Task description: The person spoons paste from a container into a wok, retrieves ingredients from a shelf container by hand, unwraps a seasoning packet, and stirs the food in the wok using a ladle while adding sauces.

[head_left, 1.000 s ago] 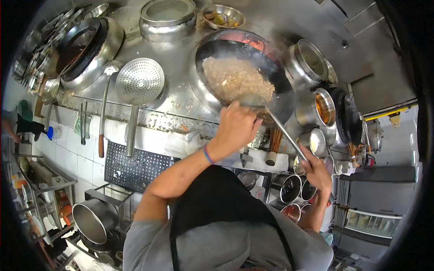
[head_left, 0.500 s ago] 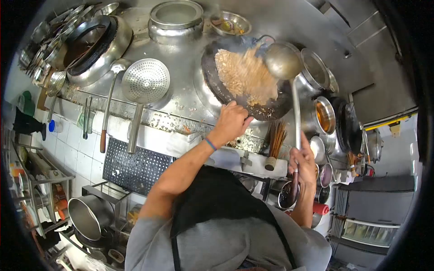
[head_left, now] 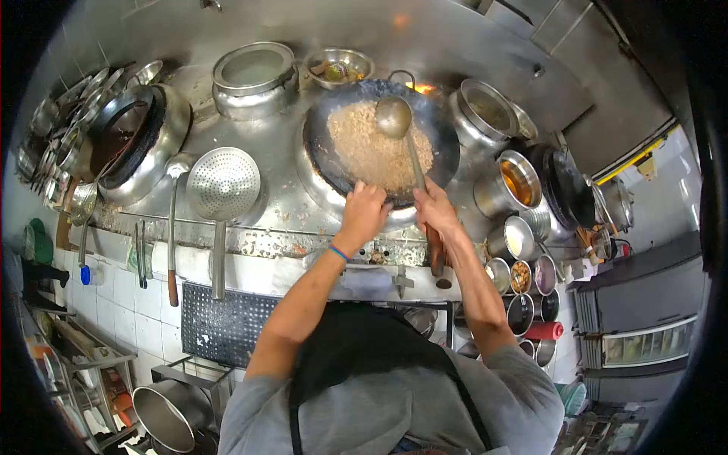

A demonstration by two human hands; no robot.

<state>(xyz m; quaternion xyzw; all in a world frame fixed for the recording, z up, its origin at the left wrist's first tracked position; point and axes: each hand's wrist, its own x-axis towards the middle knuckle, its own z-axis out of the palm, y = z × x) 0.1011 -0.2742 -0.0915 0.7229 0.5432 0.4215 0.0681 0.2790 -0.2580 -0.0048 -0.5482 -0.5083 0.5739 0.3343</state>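
Note:
A dark wok (head_left: 447, 148) sits on the steel stove, with brown grainy food (head_left: 360, 144) spread inside it. My left hand (head_left: 365, 212) is closed at the wok's near rim; the part of the rim it grips is covered by the fingers. My right hand (head_left: 434, 206) is wrapped round the handle of a long ladle (head_left: 393, 117). The ladle's round bowl is over the food, and its wooden handle end points down toward my apron. A loop handle stands at the wok's far rim, with orange flame behind it to the right.
A perforated skimmer (head_left: 224, 183) and a second ladle (head_left: 179, 164) lie on the left. Lidded pots stand behind, beside a metal bowl (head_left: 339, 58). On the right are a pot of orange liquid (head_left: 520, 183), small containers and a red bottle (head_left: 544, 331). A larger wok is far left.
My right hand has moved up and inward, bringing the ladle from the wok's right side to over the food. The tossed food now lies in the wok. The view has shifted, and flame now shows.

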